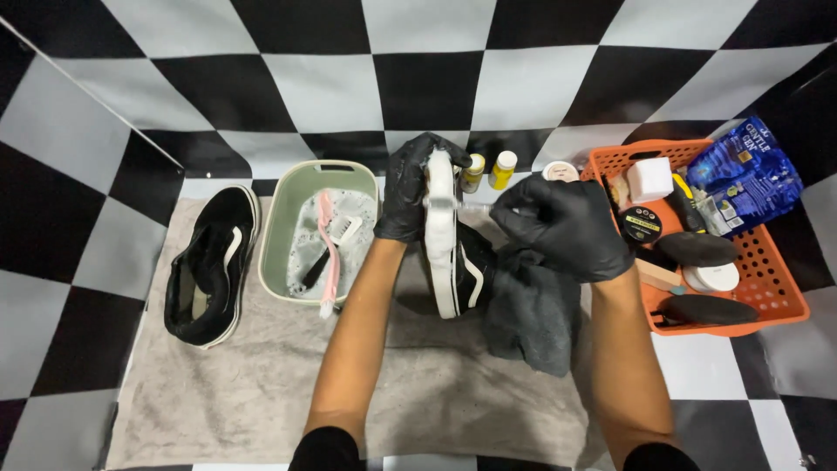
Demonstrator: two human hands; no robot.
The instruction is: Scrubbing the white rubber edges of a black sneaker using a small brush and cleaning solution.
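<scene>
Risk: wet, soapy sneaker, propped on edge, could slip from gloved grip and tip onto grey cloth. Left hand: fingers wrapped over sneaker's toe, sole rim under fingertips. Right hand: fingers curled narrow just right of the sole; contents unclear.

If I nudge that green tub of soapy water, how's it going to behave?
The green tub probably slides little on the grey towel. Its foamy water would likely slosh. The pink brush leaning over the rim might tip out.
</scene>
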